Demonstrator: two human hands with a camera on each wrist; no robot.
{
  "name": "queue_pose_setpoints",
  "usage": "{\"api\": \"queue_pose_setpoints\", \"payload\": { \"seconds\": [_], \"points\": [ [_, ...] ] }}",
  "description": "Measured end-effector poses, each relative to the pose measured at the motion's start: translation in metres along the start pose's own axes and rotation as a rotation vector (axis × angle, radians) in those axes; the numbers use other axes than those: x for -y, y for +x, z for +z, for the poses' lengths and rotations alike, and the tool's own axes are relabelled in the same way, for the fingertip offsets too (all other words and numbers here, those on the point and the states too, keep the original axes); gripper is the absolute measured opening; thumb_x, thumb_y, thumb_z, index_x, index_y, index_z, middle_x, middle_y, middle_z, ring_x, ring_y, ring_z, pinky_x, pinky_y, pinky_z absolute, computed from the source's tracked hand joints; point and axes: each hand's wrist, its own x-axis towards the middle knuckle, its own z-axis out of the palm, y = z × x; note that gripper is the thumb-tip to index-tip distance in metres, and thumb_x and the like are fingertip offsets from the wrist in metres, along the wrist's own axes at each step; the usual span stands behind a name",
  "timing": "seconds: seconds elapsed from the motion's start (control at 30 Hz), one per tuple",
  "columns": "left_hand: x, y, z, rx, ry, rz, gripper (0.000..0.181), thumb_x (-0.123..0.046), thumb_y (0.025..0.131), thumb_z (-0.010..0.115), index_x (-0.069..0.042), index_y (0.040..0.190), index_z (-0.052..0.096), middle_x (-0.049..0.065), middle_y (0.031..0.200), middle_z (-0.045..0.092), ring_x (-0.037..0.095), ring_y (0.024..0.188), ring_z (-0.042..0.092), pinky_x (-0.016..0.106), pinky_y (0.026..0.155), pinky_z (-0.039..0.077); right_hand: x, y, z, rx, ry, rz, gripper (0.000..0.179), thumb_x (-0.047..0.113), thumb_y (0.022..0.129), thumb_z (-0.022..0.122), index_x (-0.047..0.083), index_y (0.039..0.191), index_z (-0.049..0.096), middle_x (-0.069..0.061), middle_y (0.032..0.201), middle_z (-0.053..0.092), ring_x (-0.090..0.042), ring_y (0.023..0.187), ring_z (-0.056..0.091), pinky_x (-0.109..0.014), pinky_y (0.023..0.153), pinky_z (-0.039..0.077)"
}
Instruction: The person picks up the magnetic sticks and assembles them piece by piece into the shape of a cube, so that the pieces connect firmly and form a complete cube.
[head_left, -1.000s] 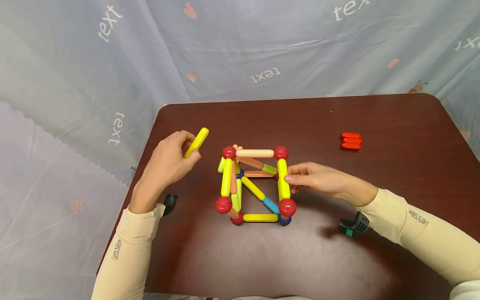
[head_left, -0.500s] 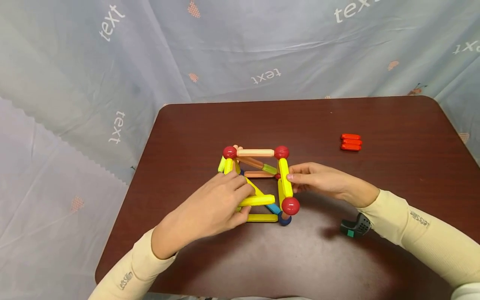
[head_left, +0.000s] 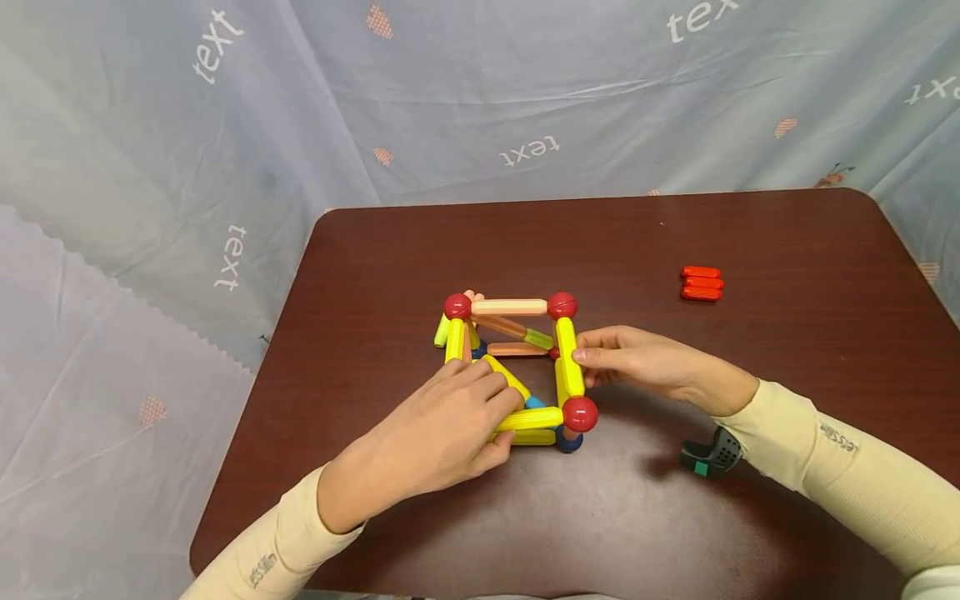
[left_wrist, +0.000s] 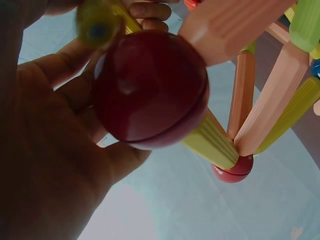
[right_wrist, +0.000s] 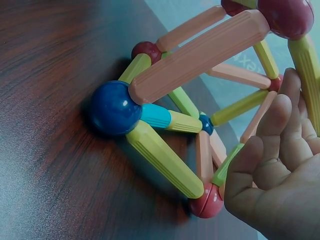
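A cube-like frame of magnetic sticks and balls stands on the table, with red balls on top and blue ones among the lower corners. My left hand (head_left: pixel 431 429) pinches a yellow magnetic stick (head_left: pixel 534 418) over the frame's front top side. The stick's right end meets the front right red ball (head_left: pixel 580 414). In the left wrist view, a blurred yellow stick end (left_wrist: pixel 97 30) is close to a large red ball (left_wrist: pixel 150 87). My right hand (head_left: pixel 637 364) pinches the top right yellow stick (head_left: pixel 570 358). A lower blue ball (right_wrist: pixel 115 107) touches the table.
Several short red sticks (head_left: pixel 702 283) lie together on the brown table (head_left: pixel 780 350), at the back right. A patterned curtain (head_left: pixel 480 100) hangs behind the table. A dark strap (head_left: pixel 711 454) hangs below the right wrist.
My left hand has moved right from the frame's left side, bringing the yellow stick over the front top and against the red ball. The right hand stays at the frame.
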Motion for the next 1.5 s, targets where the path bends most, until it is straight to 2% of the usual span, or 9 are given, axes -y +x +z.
{"api": "queue_pose_setpoints", "payload": {
  "seconds": [0.2, 0.4, 0.73, 0.83, 0.93, 1.23, 1.33, 1.37, 1.5],
  "points": [
    [0.001, -0.001, 0.002, 0.032, -0.014, -0.011, 0.021, -0.03, 0.087, 0.075, -0.017, 0.102, 0.068, -0.007, 0.096, 0.068, 0.015, 0.092, 0.056, 0.03, 0.08, 0.044, 0.0, 0.0, 0.001, -0.002, 0.0, 0.007, 0.035, 0.021, 0.105, 0.054, -0.007, 0.125, 0.055, 0.0, 0.097, 0.065, -0.019, 0.092, 0.058, -0.031, 0.09, 0.051],
    [0.004, -0.003, 0.003, 0.04, -0.052, -0.026, 0.026, -0.03, 0.087, 0.077, -0.018, 0.108, 0.068, -0.007, 0.1, 0.067, 0.015, 0.097, 0.058, 0.032, 0.089, 0.048, 0.001, 0.0, 0.003, -0.002, 0.001, 0.0, 0.034, 0.022, 0.105, 0.054, -0.006, 0.124, 0.056, 0.001, 0.095, 0.065, -0.016, 0.09, 0.058, -0.031, 0.089, 0.05],
    [0.01, -0.007, 0.001, 0.024, -0.115, -0.012, 0.031, -0.025, 0.087, 0.078, -0.017, 0.115, 0.07, -0.006, 0.107, 0.068, 0.015, 0.101, 0.061, 0.031, 0.1, 0.052, -0.001, 0.001, 0.005, -0.012, 0.02, -0.003, 0.032, 0.02, 0.104, 0.055, -0.005, 0.124, 0.056, 0.001, 0.093, 0.065, -0.016, 0.089, 0.058, -0.031, 0.089, 0.05],
    [0.011, -0.008, 0.0, 0.008, -0.121, -0.004, 0.03, -0.023, 0.086, 0.079, -0.016, 0.114, 0.07, -0.005, 0.105, 0.068, 0.014, 0.099, 0.062, 0.031, 0.099, 0.052, -0.002, 0.001, 0.006, -0.01, 0.02, -0.009, 0.033, 0.019, 0.104, 0.055, -0.006, 0.125, 0.056, 0.002, 0.092, 0.064, -0.017, 0.089, 0.058, -0.031, 0.089, 0.05],
    [0.012, -0.008, 0.0, 0.005, -0.127, -0.002, 0.03, -0.023, 0.086, 0.078, -0.016, 0.113, 0.07, -0.006, 0.104, 0.069, 0.013, 0.096, 0.06, 0.029, 0.092, 0.052, -0.003, 0.001, 0.006, -0.009, 0.016, -0.012, 0.035, 0.02, 0.104, 0.055, -0.006, 0.127, 0.056, 0.002, 0.091, 0.064, -0.016, 0.089, 0.057, -0.032, 0.089, 0.05],
    [0.015, -0.007, 0.001, 0.002, -0.144, -0.012, 0.031, -0.024, 0.088, 0.078, -0.015, 0.117, 0.071, -0.005, 0.11, 0.07, 0.015, 0.104, 0.063, 0.032, 0.103, 0.05, -0.002, 0.001, 0.007, -0.02, 0.038, 0.008, 0.038, 0.02, 0.104, 0.055, -0.008, 0.13, 0.054, 0.002, 0.093, 0.065, -0.016, 0.088, 0.058, -0.029, 0.087, 0.05],
    [0.017, -0.008, 0.002, -0.019, -0.158, -0.003, 0.03, -0.023, 0.089, 0.077, -0.015, 0.117, 0.071, -0.005, 0.109, 0.07, 0.014, 0.102, 0.063, 0.032, 0.104, 0.05, -0.002, 0.001, 0.007, -0.025, 0.041, 0.017, 0.037, 0.02, 0.104, 0.055, -0.007, 0.13, 0.055, 0.002, 0.093, 0.065, -0.017, 0.088, 0.057, -0.029, 0.086, 0.05],
    [0.018, -0.009, 0.002, -0.04, -0.17, 0.0, 0.029, -0.023, 0.089, 0.077, -0.015, 0.116, 0.071, -0.005, 0.108, 0.07, 0.014, 0.099, 0.062, 0.031, 0.101, 0.051, -0.002, 0.001, 0.008, -0.026, 0.044, 0.019, 0.037, 0.02, 0.104, 0.055, -0.007, 0.129, 0.055, 0.002, 0.093, 0.065, -0.017, 0.088, 0.057, -0.029, 0.086, 0.05],
    [0.03, -0.011, -0.003, -0.167, -0.239, -0.035, 0.025, -0.023, 0.091, 0.075, -0.013, 0.113, 0.072, -0.002, 0.105, 0.069, 0.015, 0.095, 0.059, 0.031, 0.089, 0.051, -0.002, 0.001, 0.008, -0.023, 0.053, 0.018, 0.035, 0.019, 0.104, 0.055, -0.007, 0.128, 0.055, 0.002, 0.092, 0.065, -0.015, 0.087, 0.058, -0.027, 0.085, 0.049]
  ]
}}
